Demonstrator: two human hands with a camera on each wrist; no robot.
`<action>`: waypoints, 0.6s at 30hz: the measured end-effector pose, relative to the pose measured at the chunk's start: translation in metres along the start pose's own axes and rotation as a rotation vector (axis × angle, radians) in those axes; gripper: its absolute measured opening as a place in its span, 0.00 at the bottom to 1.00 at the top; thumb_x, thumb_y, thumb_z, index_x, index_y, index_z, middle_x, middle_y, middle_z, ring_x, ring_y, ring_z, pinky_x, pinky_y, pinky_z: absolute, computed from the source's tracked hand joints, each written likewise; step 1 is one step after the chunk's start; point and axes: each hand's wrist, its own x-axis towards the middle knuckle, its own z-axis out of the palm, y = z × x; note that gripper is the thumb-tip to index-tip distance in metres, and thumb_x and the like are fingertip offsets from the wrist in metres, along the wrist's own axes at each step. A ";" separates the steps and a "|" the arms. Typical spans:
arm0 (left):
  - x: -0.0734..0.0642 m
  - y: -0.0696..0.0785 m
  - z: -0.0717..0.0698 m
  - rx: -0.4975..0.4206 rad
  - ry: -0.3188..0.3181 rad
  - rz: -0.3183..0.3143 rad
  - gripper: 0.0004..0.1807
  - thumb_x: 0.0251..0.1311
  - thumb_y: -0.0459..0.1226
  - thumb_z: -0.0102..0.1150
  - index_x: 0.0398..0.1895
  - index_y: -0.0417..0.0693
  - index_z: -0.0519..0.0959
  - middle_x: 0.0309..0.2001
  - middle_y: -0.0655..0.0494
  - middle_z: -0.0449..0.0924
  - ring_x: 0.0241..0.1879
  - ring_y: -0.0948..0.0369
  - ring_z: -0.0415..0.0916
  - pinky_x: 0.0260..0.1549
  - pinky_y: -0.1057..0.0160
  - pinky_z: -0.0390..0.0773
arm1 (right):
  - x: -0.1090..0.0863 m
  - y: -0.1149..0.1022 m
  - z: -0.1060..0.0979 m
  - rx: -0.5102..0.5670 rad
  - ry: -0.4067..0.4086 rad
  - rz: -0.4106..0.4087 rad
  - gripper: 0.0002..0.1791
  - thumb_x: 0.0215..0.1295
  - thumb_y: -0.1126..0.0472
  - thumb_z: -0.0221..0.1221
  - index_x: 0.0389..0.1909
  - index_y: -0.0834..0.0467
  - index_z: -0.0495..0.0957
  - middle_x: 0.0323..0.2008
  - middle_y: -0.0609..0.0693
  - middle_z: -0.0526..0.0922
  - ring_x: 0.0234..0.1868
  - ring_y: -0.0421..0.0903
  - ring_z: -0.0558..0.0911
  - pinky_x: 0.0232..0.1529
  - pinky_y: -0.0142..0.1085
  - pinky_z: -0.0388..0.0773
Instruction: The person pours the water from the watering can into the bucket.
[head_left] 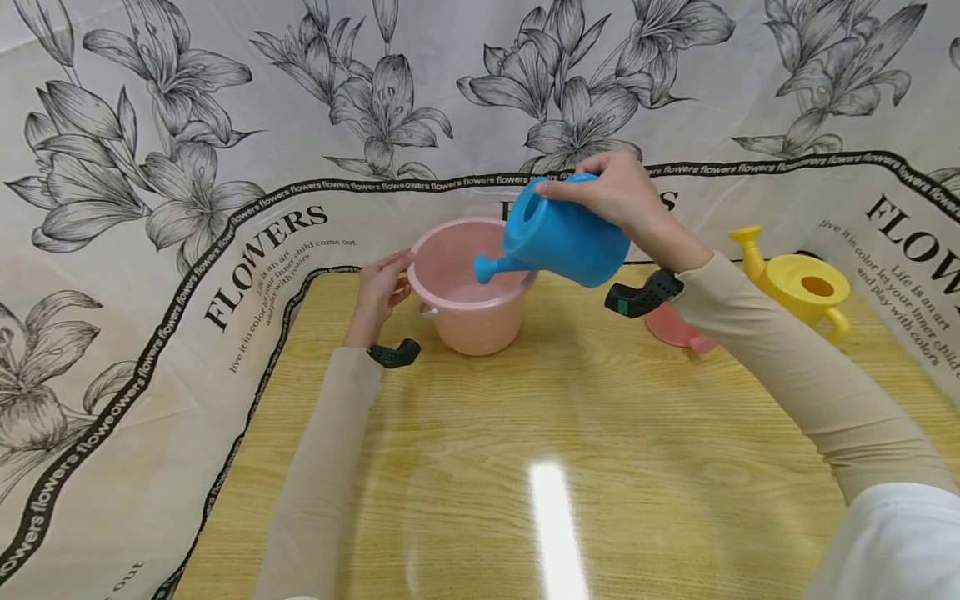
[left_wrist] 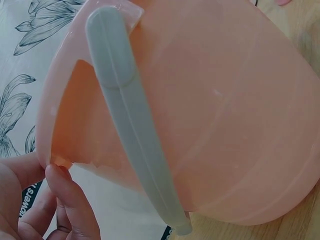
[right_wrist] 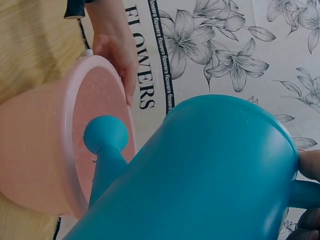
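Observation:
A pink bucket (head_left: pixel 480 327) stands on the table near its back edge. With thumb and fingers my left hand (head_left: pixel 381 292) pinches the bucket's rim at its left side; the pale handle (left_wrist: pixel 137 125) hangs down beside it in the left wrist view. My right hand (head_left: pixel 617 190) grips the handle of a blue watering can (head_left: pixel 573 242) above the bucket's right side. The can is tilted, its spout pointing down to the left, and the round spout head (right_wrist: pixel 106 134) is over the bucket's opening. Whether water comes out cannot be made out.
To the right, a yellow watering can (head_left: pixel 802 287) stands on the wooden table (head_left: pixel 480 433). A pink object (head_left: pixel 675 327) lies partly hidden behind my right forearm. A flower-printed cloth (head_left: pixel 405 150) hangs behind and along the left side.

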 end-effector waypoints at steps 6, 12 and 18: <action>0.001 0.000 0.000 -0.003 0.008 0.002 0.19 0.63 0.42 0.60 0.56 0.48 0.79 0.38 0.59 0.77 0.24 0.69 0.72 0.22 0.77 0.75 | 0.001 0.002 0.002 -0.020 0.017 -0.018 0.35 0.46 0.31 0.66 0.11 0.50 0.57 0.12 0.41 0.52 0.24 0.44 0.63 0.35 0.40 0.61; 0.000 0.001 0.000 -0.001 0.007 0.004 0.19 0.64 0.42 0.60 0.56 0.47 0.79 0.40 0.58 0.77 0.24 0.69 0.73 0.22 0.77 0.75 | 0.001 0.003 0.003 -0.015 0.031 -0.039 0.36 0.46 0.31 0.66 0.11 0.51 0.56 0.12 0.42 0.51 0.26 0.46 0.63 0.36 0.41 0.61; -0.001 0.001 0.000 0.002 0.014 -0.003 0.19 0.63 0.42 0.60 0.57 0.48 0.79 0.41 0.58 0.78 0.25 0.69 0.73 0.22 0.77 0.75 | 0.001 0.004 0.004 -0.002 0.026 -0.041 0.36 0.45 0.31 0.67 0.10 0.50 0.56 0.12 0.42 0.50 0.23 0.45 0.61 0.35 0.41 0.59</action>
